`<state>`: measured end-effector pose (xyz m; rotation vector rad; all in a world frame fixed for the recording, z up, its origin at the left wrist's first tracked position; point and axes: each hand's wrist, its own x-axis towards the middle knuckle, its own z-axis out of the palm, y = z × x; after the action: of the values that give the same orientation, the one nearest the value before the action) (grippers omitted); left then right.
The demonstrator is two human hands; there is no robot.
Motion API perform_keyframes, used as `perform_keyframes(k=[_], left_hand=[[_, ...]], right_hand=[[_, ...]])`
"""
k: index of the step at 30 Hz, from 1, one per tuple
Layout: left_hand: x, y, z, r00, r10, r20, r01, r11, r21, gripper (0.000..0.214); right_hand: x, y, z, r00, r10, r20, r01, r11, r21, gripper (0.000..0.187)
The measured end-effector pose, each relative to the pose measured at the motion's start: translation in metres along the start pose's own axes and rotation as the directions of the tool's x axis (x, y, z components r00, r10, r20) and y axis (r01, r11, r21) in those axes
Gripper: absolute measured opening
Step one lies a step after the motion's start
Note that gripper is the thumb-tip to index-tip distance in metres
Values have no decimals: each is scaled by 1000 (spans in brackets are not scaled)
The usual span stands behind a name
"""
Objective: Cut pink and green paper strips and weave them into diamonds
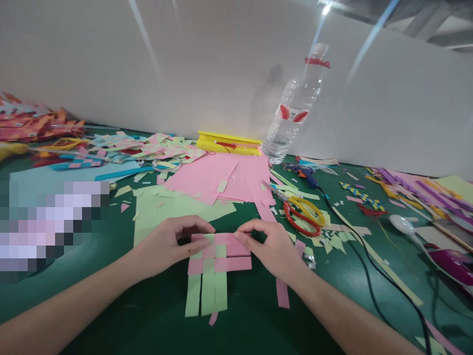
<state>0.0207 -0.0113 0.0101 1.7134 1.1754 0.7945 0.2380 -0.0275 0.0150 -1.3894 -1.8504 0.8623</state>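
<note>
A small piece of woven paper strips [209,265] lies in front of me on the green table, with pale green strips running lengthwise and pink strips crossing them. The green ends hang free toward me, and the pink ends stick out to the right. My left hand [173,244] pinches the weave's upper left corner between thumb and fingers. At the upper right, my right hand [271,244] has thumb and forefinger closed on the end of a pink strip [232,239]. Beyond my hands lie pale green paper [158,209] and pink paper sheets [207,177].
Red-and-yellow scissors [303,214] lie right of the pink sheets. A plastic bottle [295,108] leans by the wall. A glue gun [305,172] trails a black cable [364,241] down the right side. Paper scraps [334,239] and a purple tool [449,264] are also right.
</note>
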Motion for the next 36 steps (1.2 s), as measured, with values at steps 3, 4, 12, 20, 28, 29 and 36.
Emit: perform_keyframes(k=[3,4,12,20,28,29,36], left_hand=[[1,2,-4,995,8,98,-13,999,47,22],[2,3,-5,992,10,124,-18,998,67,21],[1,7,0,989,39,146,-52,995,87,16],[2,4,1,985,74,159,-92,990,108,16],[3,1,1,981,88,172,-121,974,191,16],[3,0,1,981,88,176,-123,972,199,16],[4,0,1,981,70,183,-109,970,216,17]], right_hand=[[-1,-1,2,1000,-24,-13,24,1000,-11,18],[-1,-1,3,999,-34,-20,34,999,-16,18],[-6,-6,10,999,-38,3,38,999,-25,12],[-6,-6,15,998,-49,38,52,996,-69,15],[-7,-2,17,994,-100,40,103,991,-84,21],[-7,-2,18,993,-114,36,117,989,-89,21],[-8,-1,20,974,-224,29,225,965,-137,22]])
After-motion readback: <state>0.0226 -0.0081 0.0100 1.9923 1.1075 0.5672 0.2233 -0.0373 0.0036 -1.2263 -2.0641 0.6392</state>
